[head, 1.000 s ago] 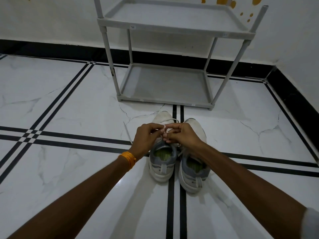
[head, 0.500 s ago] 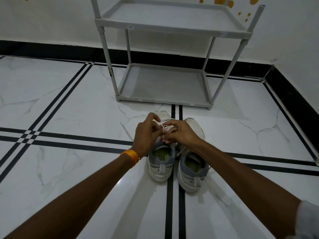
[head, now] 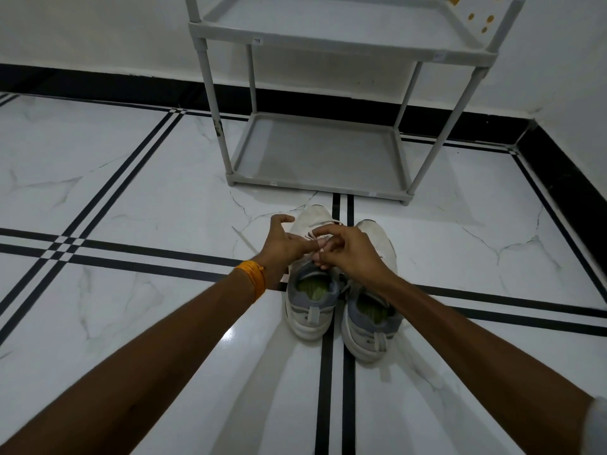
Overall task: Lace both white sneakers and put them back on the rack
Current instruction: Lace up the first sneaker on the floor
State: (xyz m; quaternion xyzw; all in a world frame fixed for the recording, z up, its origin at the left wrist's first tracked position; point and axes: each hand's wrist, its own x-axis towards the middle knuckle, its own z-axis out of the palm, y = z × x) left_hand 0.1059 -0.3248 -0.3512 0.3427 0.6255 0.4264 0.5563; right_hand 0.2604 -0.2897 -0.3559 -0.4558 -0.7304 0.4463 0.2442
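Both sneakers sit side by side on floor just before rack's [head: 328, 165] bottom shelf; right hand [head: 348, 251] pinches left sneaker's [head: 310, 290] lace [head: 313, 236] taut for threading, left hand [head: 284, 244] half-open, steadying it, apparently gripping nothing.

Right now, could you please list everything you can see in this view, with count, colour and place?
Sneakers: two, white with grey heels and green insoles, side by side on the floor before the rack.
Lace: one seen, white, over the left sneaker, between the fingers.
Rack: one, grey, two shelves in view, against the wall, nothing on them.
Floor: white marble tiles with black stripes.
Skirting: black band along the wall's foot.
Wall spots: orange, top right.
Wristband: one, orange, on the left wrist.
Left hand: fingers spread, at the lace.
Right hand: pinching the lace.
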